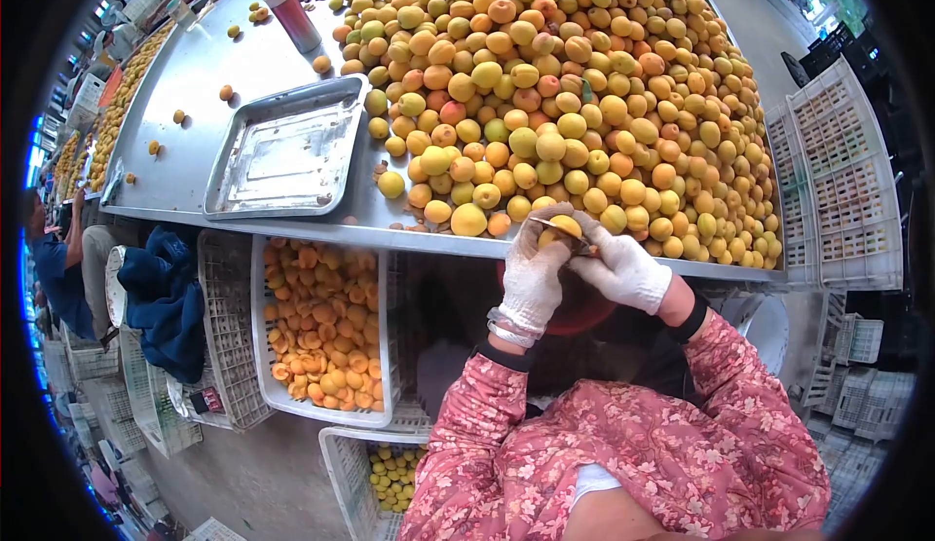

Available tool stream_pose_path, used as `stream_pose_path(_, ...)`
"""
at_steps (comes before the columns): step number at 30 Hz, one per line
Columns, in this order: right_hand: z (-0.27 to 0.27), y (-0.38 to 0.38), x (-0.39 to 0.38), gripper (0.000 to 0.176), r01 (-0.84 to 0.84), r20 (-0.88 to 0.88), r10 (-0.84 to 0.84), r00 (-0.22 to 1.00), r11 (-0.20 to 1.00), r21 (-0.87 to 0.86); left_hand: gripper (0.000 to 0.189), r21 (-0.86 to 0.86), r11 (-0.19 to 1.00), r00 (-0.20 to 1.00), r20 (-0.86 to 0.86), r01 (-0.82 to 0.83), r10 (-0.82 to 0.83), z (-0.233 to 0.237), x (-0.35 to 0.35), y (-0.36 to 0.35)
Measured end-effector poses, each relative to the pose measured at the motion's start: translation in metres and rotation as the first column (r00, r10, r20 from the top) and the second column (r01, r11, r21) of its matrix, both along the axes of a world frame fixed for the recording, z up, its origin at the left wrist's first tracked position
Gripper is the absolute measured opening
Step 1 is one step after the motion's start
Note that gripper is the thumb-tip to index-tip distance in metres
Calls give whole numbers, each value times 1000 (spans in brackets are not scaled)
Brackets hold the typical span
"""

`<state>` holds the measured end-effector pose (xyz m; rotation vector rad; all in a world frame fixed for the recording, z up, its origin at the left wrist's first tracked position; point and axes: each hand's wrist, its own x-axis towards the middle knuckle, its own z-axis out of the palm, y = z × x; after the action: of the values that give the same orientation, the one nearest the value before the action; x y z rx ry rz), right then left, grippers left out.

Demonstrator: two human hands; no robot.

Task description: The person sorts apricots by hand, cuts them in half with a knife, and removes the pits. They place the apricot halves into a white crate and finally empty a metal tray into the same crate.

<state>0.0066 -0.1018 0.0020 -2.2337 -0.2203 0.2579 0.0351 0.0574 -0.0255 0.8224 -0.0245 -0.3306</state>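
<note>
Both my hands wear whitish gloves and meet at the table's front edge. Closed round a yellow apricot (562,229) is my left hand (529,283), its glove fingers stained brown. My right hand (623,266) is closed against the same fruit, with a thin, knife-like tool (582,245) in its fingers; the tool's shape is partly hidden. Just beyond the hands rises a large heap of whole apricots (575,103) on the metal table (175,176). Below them, part of a red basin (584,319) shows.
An empty-looking metal tray (287,151) and a red cup (292,17) stand on the table's left. A white crate (258,336) of apricot halves sits below. Another crate (341,473) holds yellow-green fruit. White crates (845,176) stand right; a person (60,268) sits far left.
</note>
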Motion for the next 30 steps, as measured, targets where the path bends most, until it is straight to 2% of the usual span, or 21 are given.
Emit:
stream_pose_path(1,6,0,2,65,-1,1,1,1000,1000,-3,38,67,998,997,77,17,-22,2,1,1)
stream_pose_path(2,15,-1,5,59,97,-221,-54,974,977,189,38,65,998,997,79,14,-19,1,0,1)
stream_pose_path(4,39,-1,7,48,386,-628,-18,778,803,455,33,8,1000,993,-112,25,-24,0,-1,-1)
stream_pose_path(5,51,3,5,42,430,-637,-6,771,743,513,33,7,1000,994,-110,25,-24,1,-2,-1)
stream_pose_path(6,53,2,5,42,428,-635,-7,772,744,513,33,-23,999,990,-132,44,-46,4,-3,0)
stream_pose_path(8,55,0,6,39,443,-525,-184,831,790,425,32,-55,997,986,-156,57,-65,7,-3,1)
stream_pose_path(9,58,5,8,36,490,-426,-344,837,817,303,32,-37,997,984,-161,68,-73,7,-3,2)
stream_pose_path(10,45,4,9,36,491,-428,-344,836,817,302,33,-19,996,982,-167,82,-84,7,-4,2)
stream_pose_path(11,21,0,12,33,351,-130,-327,936,891,288,33,-21,996,982,-168,84,-86,3,-4,2)
stream_pose_path(12,9,-4,14,31,219,180,-261,948,950,224,33,-10,992,985,-119,128,-128,-4,-5,2)
stream_pose_path(13,24,2,17,26,229,64,-249,966,945,232,34,1,985,983,-68,171,-170,-7,-4,1)
stream_pose_path(14,36,2,17,26,232,67,-253,965,946,226,34,-5,985,983,-65,175,-175,-4,-4,0)
stream_pose_path(16,49,4,17,24,463,-457,-270,848,798,387,40,154,979,991,-4,132,-133,6,-3,1)
stream_pose_path(17,47,6,16,22,547,-539,-282,794,719,429,40,156,980,992,-8,125,-125,6,-3,1)
stream_pose_path(19,39,12,13,22,562,-514,-326,794,715,416,49,347,935,947,319,-71,-46,6,-5,-1)
stream_pose_path(20,37,14,12,23,581,-479,-378,792,707,404,49,348,935,947,317,-71,-46,5,-6,-1)
stream_pose_path(22,38,14,11,24,568,-431,-403,807,728,383,55,492,862,908,406,-123,-102,1,-8,-2)
stream_pose_path(24,34,7,10,25,641,-596,-303,744,577,506,57,429,900,932,352,-77,-88,-3,-12,-3)
stream_pose_path(26,38,10,9,25,635,-606,-270,749,553,539,56,309,950,963,263,-29,-57,-6,-15,-5)
stream_pose_path(28,41,22,6,26,637,-486,-460,743,709,301,54,379,920,939,343,-101,-38,-6,-16,-8)
stream_pose_path(30,39,20,2,25,592,-437,-449,779,756,279,51,450,875,910,414,-179,-27,-10,-18,-7)
